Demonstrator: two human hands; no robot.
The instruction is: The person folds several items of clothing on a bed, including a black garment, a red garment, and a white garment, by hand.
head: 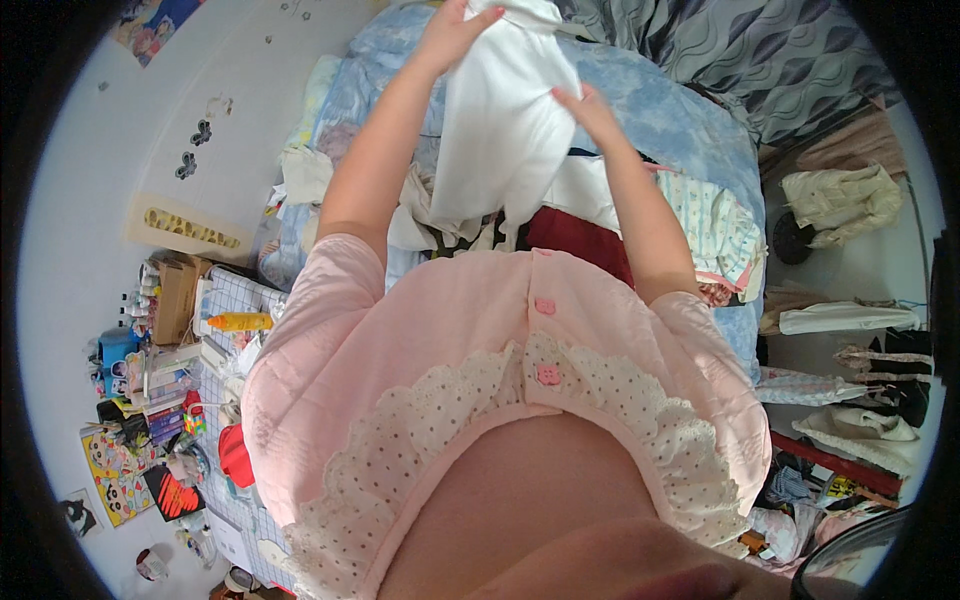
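A white garment (504,139) is held up over the bed, its lower part hanging down in folds. My left hand (453,36) grips its upper left edge, the thumb lying on the front of the cloth. Lower on the opposite side, my right hand (590,114) pinches the edge between thumb and fingers, pulling creases into the fabric. The garment's top is cut off by the picture's upper rim. Beneath it lie a dark red cloth (576,238) and other light clothes. Close to my right forearm is a folded striped, patterned garment (709,217).
A blue bedspread (660,97) covers the bed. To the left, a checked desk (244,296) carries books, an orange bottle (240,322) and a cardboard box (178,296). On the right are hanging clothes (847,319) and a cream padded jacket (844,199). A patterned curtain (757,60) hangs behind.
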